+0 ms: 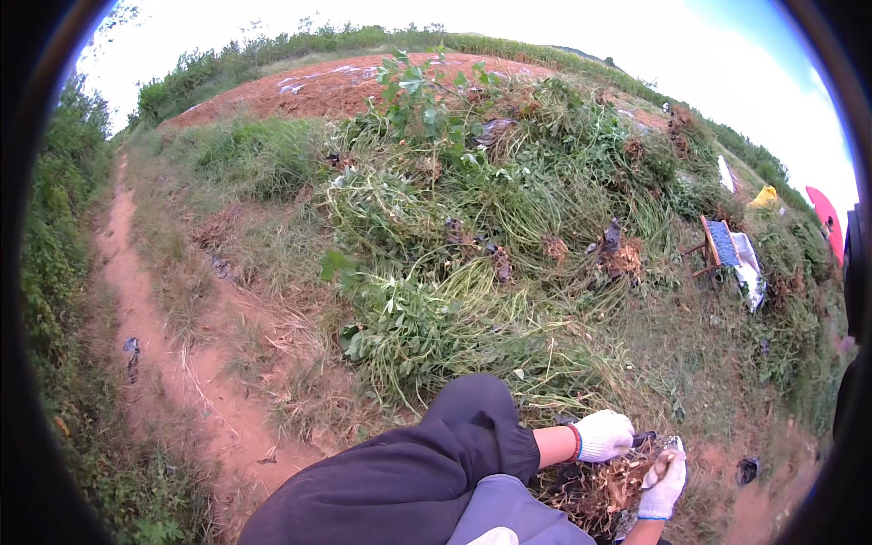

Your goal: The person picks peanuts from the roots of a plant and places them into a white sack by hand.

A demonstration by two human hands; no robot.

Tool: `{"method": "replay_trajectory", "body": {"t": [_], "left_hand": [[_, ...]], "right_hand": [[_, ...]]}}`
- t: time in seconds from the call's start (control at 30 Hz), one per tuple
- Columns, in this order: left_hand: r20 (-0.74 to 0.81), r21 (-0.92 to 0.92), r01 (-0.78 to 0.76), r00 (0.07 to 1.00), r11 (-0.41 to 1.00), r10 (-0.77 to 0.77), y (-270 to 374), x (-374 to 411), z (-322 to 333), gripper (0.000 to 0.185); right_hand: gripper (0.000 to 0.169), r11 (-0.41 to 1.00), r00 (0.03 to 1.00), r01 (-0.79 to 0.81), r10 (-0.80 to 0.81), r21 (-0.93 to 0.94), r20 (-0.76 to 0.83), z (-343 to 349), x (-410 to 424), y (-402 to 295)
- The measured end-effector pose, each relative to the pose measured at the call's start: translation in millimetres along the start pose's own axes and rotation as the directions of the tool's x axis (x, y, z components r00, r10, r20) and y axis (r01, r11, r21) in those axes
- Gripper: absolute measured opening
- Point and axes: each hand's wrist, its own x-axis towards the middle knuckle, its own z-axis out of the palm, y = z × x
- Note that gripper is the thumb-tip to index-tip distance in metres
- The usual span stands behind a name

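Note:
Low in front of me lies a clump of dry brown roots with tan pods (616,484), apparently from uprooted peanut plants. My left hand (605,436), in a white knit glove, is closed at the clump's upper edge, on a strip of dark plastic film (644,438) that sticks out past its fingers. On the clump's right side is my right hand (662,484), gloved too, with its fingers bent against the roots. Whether it grips anything is too small to tell. A red band circles my left wrist.
A large heap of green pulled plants (504,204) spreads ahead. To the right stands a folding stool (721,244) with a blue seat, beside a white sheet (749,272). A dirt path (157,300) runs along the left. Black plastic scrap (747,470) lies right of my hands.

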Motion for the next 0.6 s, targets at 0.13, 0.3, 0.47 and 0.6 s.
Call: {"method": "replay_trajectory", "body": {"t": [0.13, 0.3, 0.47, 0.6], "left_hand": [[-0.011, 0.022, -0.036, 0.999, 0.999, 0.036, 5, -7, -3, 0.016], [0.007, 0.018, -0.061, 0.998, 0.998, 0.061, 3, -16, -14, 0.017], [0.051, 0.035, -0.087, 0.995, 0.996, 0.085, 6, -10, -12, 0.022], [-0.010, 0.054, -0.121, 0.993, 0.991, 0.121, 3, -7, -9, 0.019]], "right_hand": [[0.033, 0.920, 0.989, -0.151, 0.141, 0.361, 0.052, -6, -8, -8], [0.033, 0.811, 0.989, -0.142, 0.146, 0.567, 0.039, 5, -13, -19], [0.023, 0.878, 0.994, -0.105, 0.080, 0.467, 0.072, -10, -8, -8], [0.024, 0.839, 0.993, -0.120, 0.094, 0.530, 0.076, -6, -8, -5]]}}
